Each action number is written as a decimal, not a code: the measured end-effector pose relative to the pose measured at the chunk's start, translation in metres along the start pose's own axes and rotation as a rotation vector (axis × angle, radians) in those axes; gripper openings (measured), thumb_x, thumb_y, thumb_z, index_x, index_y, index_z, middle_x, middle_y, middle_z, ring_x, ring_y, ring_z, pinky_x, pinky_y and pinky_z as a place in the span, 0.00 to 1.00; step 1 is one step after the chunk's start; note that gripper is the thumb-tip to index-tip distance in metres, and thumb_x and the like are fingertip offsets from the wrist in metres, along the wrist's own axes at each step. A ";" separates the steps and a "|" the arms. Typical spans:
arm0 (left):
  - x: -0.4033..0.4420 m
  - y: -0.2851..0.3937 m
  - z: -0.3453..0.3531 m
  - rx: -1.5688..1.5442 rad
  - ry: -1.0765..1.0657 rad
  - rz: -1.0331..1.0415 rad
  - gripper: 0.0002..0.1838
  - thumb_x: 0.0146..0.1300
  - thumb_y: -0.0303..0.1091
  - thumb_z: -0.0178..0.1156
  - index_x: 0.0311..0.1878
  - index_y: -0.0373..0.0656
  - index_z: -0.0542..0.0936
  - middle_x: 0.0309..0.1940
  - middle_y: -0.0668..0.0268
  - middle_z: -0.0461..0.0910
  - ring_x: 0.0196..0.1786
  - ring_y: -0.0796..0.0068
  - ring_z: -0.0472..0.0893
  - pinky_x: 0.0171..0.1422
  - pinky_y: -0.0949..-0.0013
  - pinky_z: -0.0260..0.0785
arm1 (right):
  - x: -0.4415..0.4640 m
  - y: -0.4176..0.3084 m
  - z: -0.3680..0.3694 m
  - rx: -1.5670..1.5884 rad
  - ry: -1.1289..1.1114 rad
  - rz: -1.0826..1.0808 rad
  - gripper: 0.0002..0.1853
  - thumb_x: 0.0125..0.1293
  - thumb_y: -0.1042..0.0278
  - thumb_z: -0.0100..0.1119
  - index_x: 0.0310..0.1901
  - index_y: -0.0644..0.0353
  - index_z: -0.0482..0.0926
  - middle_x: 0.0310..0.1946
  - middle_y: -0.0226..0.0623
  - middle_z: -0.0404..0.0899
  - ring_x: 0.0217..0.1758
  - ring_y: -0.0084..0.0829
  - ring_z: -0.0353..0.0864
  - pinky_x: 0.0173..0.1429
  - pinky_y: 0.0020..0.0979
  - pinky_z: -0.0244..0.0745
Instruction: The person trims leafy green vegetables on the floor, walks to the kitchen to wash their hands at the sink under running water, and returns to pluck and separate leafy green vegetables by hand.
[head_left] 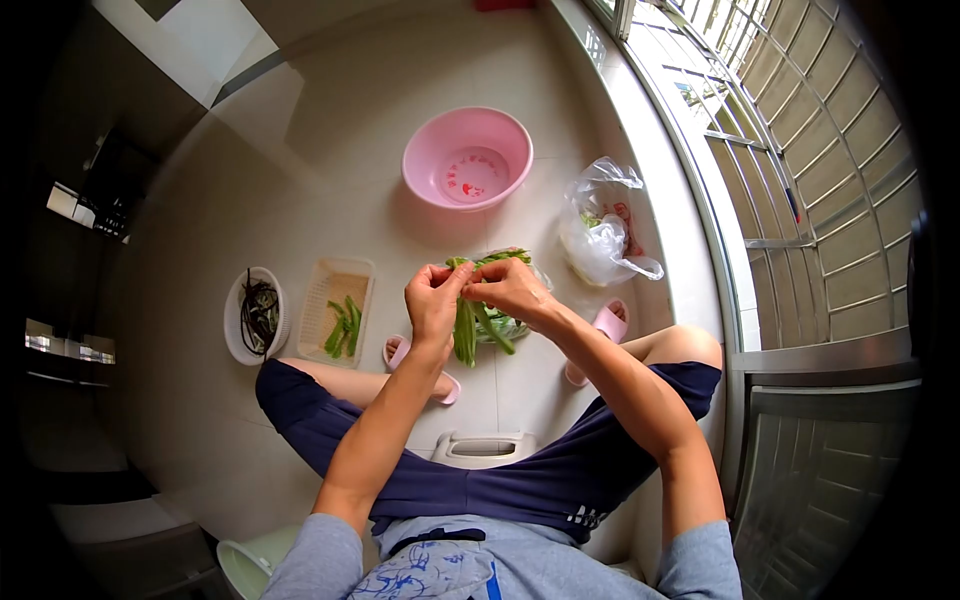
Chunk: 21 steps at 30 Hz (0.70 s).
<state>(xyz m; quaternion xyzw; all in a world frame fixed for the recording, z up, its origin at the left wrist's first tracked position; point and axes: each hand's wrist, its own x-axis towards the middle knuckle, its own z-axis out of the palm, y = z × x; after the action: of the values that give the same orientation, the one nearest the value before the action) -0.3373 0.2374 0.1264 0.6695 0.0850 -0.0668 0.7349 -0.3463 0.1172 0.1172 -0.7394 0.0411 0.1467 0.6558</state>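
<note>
My left hand is closed with thumb and fingers pinched on slender green vegetable stalks, which hang down beside it. My right hand meets it from the right, fingertips pinched close to the left thumb at the stalks' upper end. Below and behind the hands, more green vegetables lie on a clear plastic bag, partly hidden by my right hand. Cut or broken green pieces rest in a shallow cream plastic basket to the left.
A round white basket with dark, long strands stands at far left. Farther out is a pink basin. A knotted-looking clear plastic bag sits by the window ledge. My slippered feet flank the vegetables; a light stool edge shows between my legs.
</note>
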 end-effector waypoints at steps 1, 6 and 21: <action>0.000 0.000 0.001 0.007 0.009 -0.004 0.10 0.47 0.29 0.61 0.21 0.39 0.69 0.18 0.71 0.70 0.22 0.86 0.65 0.25 0.81 0.57 | 0.001 0.000 0.000 0.010 0.003 -0.019 0.12 0.45 0.62 0.57 0.22 0.64 0.75 0.13 0.28 0.67 0.16 0.16 0.62 0.21 0.21 0.59; 0.002 -0.002 -0.002 0.027 -0.024 -0.028 0.09 0.47 0.30 0.61 0.22 0.40 0.70 0.19 0.71 0.70 0.22 0.86 0.66 0.26 0.82 0.57 | -0.005 -0.013 -0.007 0.151 -0.067 0.093 0.11 0.46 0.63 0.54 0.23 0.64 0.76 0.14 0.28 0.68 0.17 0.16 0.62 0.21 0.19 0.58; 0.002 0.008 -0.004 -0.074 -0.131 -0.098 0.06 0.49 0.29 0.59 0.24 0.39 0.73 0.21 0.69 0.74 0.23 0.85 0.70 0.30 0.82 0.61 | 0.002 -0.006 -0.014 0.535 -0.135 0.256 0.06 0.44 0.69 0.51 0.18 0.62 0.71 0.14 0.30 0.65 0.15 0.19 0.60 0.19 0.20 0.52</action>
<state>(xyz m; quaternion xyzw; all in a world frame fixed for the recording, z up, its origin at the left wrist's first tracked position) -0.3341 0.2420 0.1334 0.6312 0.0718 -0.1434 0.7589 -0.3405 0.1045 0.1233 -0.5176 0.1274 0.2609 0.8048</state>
